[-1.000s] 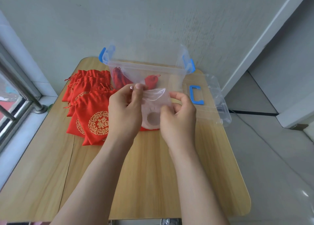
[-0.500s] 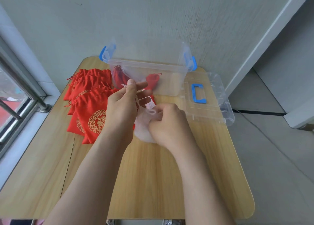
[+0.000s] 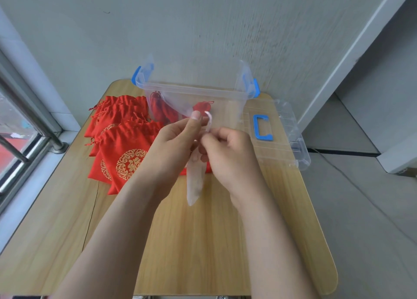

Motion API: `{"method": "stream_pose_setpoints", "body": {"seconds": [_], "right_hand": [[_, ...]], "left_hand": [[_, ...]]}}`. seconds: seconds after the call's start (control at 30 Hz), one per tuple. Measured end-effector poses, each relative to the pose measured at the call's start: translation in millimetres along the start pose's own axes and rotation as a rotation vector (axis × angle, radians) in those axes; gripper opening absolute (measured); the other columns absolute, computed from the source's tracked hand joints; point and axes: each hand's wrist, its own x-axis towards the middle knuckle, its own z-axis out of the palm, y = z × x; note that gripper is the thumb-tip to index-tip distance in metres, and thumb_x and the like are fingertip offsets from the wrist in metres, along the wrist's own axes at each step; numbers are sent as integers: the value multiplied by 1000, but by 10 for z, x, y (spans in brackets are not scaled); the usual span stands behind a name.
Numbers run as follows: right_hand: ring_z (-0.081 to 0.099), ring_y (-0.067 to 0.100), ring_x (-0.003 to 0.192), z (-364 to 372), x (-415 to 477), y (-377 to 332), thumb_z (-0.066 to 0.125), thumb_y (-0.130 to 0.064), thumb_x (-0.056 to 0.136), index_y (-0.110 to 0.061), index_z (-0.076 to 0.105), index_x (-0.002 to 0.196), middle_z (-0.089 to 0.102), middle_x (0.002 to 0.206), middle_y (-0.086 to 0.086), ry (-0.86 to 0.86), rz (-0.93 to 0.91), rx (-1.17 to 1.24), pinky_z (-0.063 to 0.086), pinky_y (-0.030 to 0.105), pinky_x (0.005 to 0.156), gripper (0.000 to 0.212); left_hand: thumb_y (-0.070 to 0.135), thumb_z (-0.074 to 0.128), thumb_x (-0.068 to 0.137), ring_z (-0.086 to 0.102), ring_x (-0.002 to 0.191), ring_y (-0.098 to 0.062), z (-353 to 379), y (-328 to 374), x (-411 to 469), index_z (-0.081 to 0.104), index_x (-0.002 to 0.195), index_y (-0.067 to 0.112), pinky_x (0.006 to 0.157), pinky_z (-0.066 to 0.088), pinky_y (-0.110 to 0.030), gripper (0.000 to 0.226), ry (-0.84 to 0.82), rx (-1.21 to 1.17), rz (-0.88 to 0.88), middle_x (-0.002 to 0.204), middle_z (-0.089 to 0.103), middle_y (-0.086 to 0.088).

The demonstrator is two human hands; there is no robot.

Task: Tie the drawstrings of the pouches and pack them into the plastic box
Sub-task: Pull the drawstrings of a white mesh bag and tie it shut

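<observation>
Holding a sheer white pouch (image 3: pixel 195 181) up over the wooden table (image 3: pixel 203 242), both hands are pinched in on its top end. The left hand (image 3: pixel 171 145) has thumb and forefinger closed on the pale drawstring (image 3: pixel 209 122), which loops up just above the fingertips. The right hand (image 3: pixel 228 152) is curled tight right next to it, fingers bunched on the same cord or the pouch neck, can't really tell which since the knuckles cover it. The two hands are basically touching each other. The pouch itself hangs down between the wrists, narrow and kind of see-through, its bottom end close over the table top.

Just beyond the fingertips sits the clear plastic box (image 3: pixel 196 91) with blue latches, lid off, and you can make out a couple of red pouches already inside (image 3: pixel 162 111) through the wall. Off to the right of the right hand lies the clear lid (image 3: pixel 284 140) with a blue handle, flat on the table. Left of the left hand there's a pile of red pouches (image 3: pixel 121 140) with gold round patterns, partly tucked behind the left wrist. A bit of red also peeks out underneath the hands. Window frame (image 3: pixel 29 118) is further off to the left, wall behind the box.
</observation>
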Motion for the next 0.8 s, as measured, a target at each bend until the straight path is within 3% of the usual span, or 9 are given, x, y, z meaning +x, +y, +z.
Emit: {"method": "stream_pose_setpoints", "body": {"seconds": [0.07,0.13,0.23,0.33,0.43,0.57,0.63,0.7,0.8], "right_hand": [[64,12,65,-46,17,-36,63,-22,99,-15,73,75,69,67,-4,64,83,129,51,30,62,27],[62,8,61,-93,19,-66,62,-17,100,-10,75,80,68,65,-4,107,125,211,47,19,56,25],[64,4,61,-121,18,-60,59,-18,104,-11,78,87,72,69,-6,157,104,200,46,13,54,27],[65,2,67,-116,32,-36,51,-26,111,-11,72,80,75,79,-9,181,86,168,46,12,60,40],[67,-4,73,-123,25,-48,48,-30,113,-23,61,67,79,91,-12,180,107,147,47,10,62,48],[62,-14,54,-167,-33,-157,44,-20,113,-10,74,104,65,54,-26,119,156,260,41,2,49,33],[60,-11,47,-194,-32,-175,46,-13,111,-5,74,111,61,48,-23,111,165,306,38,4,45,29],[52,-2,40,-200,-18,-167,51,-10,107,-1,75,108,54,46,-17,101,173,369,36,11,43,26],[49,3,43,-199,0,-146,61,-11,101,16,67,104,53,60,-2,127,168,427,37,19,48,28]], "left_hand": [[45,50,109,72,99,-29,-8,-13,-11,74,120,7,88,60,-40,46,-42,92,32,112,68,-34],[41,53,109,74,101,-23,-19,-14,-24,76,113,8,91,57,-35,40,-85,191,39,106,76,-20],[32,61,107,75,99,-14,-32,1,-40,76,113,11,88,54,-29,26,-133,226,14,103,80,-4],[23,70,102,76,109,-19,-21,-7,-56,74,121,14,102,56,-40,22,-167,197,-7,108,81,-5],[22,72,99,76,109,-20,-12,-20,-53,73,122,14,103,55,-43,24,-169,207,2,108,81,-5],[14,71,101,77,94,-21,-28,-56,-38,74,119,16,92,58,-42,18,-149,284,17,91,81,-4],[7,66,101,76,87,-19,-26,-53,-46,74,117,17,85,55,-38,20,-132,315,7,84,80,-3],[3,59,101,76,91,-18,-25,-40,-42,74,115,16,84,53,-35,24,-124,303,-12,92,80,-11],[4,52,101,74,88,-16,-23,-34,-14,75,111,11,82,48,-33,26,-112,224,-41,97,79,-15]]}}
